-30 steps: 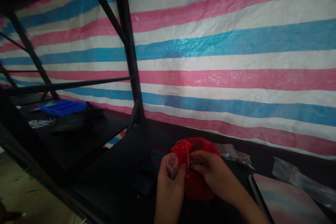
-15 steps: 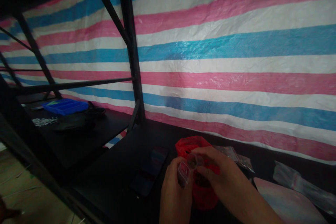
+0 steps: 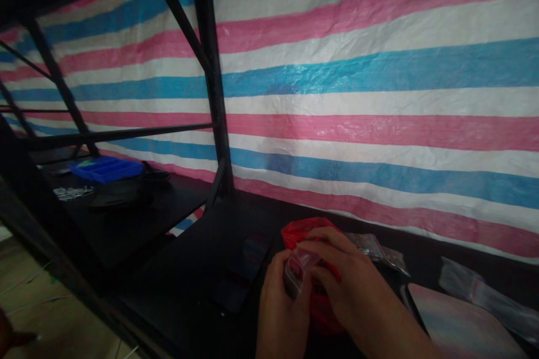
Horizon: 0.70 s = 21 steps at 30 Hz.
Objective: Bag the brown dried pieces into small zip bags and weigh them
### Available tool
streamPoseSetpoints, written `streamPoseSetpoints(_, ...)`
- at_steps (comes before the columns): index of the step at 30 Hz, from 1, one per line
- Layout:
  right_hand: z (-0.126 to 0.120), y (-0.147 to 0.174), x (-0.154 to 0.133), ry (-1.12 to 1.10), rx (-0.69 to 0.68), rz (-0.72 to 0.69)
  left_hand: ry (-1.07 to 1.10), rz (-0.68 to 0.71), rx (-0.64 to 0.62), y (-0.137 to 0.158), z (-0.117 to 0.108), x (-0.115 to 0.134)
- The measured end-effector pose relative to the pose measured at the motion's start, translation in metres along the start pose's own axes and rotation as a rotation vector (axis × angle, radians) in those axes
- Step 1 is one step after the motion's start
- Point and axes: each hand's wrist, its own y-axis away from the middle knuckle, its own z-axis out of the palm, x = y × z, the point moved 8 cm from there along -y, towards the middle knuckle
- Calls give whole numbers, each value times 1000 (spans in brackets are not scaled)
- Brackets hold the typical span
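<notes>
My left hand [image 3: 280,305] is closed around a small clear plastic bag [image 3: 293,275], its mouth held open and facing up. My right hand [image 3: 341,277] grips a small clear cup [image 3: 306,258]. That cup is tipped toward the left, over the bag's mouth. Its contents are hidden from me at this angle. Under and behind both hands stands a red plastic bag [image 3: 301,230], its top open, with part of it covered by my right hand.
A dark phone [image 3: 242,277] lies left of my hands. To the right are small filled packets [image 3: 374,249], a pale flat-topped device [image 3: 458,320] and clear bags [image 3: 484,294]. A black post [image 3: 217,95] separates a shelf holding a blue tray [image 3: 105,169].
My right hand has turned and tipped the cup from upright to leaning over the clear bag's mouth. The left hand has stayed nearly in place.
</notes>
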Motion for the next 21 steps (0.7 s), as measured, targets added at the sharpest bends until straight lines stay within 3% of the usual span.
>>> streamPoseSetpoints(5, -18, 6, 29, 126, 100, 144, -109, -14, 44, 2, -7, -3)
streamPoseSetpoints(11, 19, 18, 55, 130, -176, 250, -362, -54, 188, 18, -12, 1)
streamPoseSetpoints(16, 19, 23, 63, 207, -203, 349, -396, -138, 109, 26, -7, -5)
streamPoseSetpoints(21, 25, 26, 66, 161, -205, 397, -193, -275, -52, 17, -2, -24)
